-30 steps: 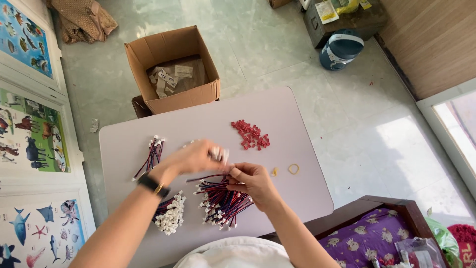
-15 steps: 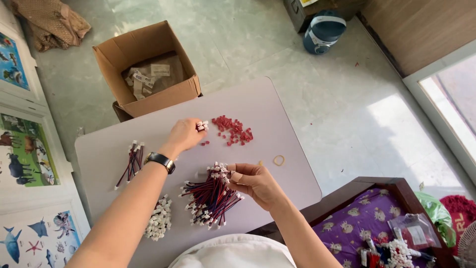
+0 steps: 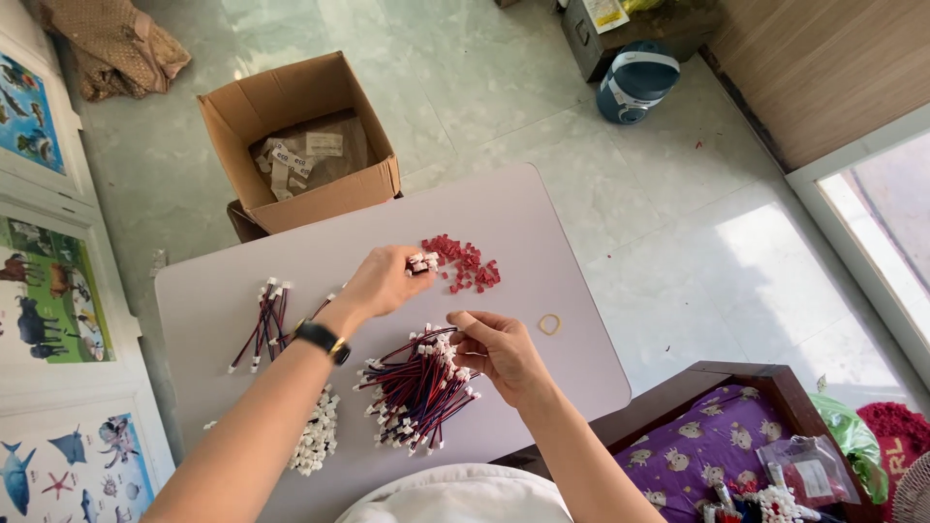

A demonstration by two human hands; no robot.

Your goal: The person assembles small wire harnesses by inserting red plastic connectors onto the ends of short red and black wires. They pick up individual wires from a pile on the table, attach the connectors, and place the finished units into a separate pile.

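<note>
My left hand [image 3: 383, 281], with a black watch on its wrist, reaches over the grey table [image 3: 542, 242] and pinches a few white connectors at the near edge of a pile of small red connectors [image 3: 465, 263]. My right hand [image 3: 499, 351] has its fingers closed around the wires at the right side of a bundle of red and black wires with white plugs [image 3: 417, 392]. A smaller bunch of the same wires [image 3: 262, 320] lies at the left. A heap of loose white plugs [image 3: 315, 441] sits near the front edge.
A rubber band [image 3: 549, 324] lies on the table right of my right hand. An open cardboard box [image 3: 300, 145] stands on the floor behind the table. A blue pot [image 3: 635, 82] sits far right. A wooden tray with purple cloth [image 3: 717, 441] is at lower right.
My left hand has moved from the wire bundle out to the red connector pile with white connectors in its fingers. My right hand stayed on the bundle.
</note>
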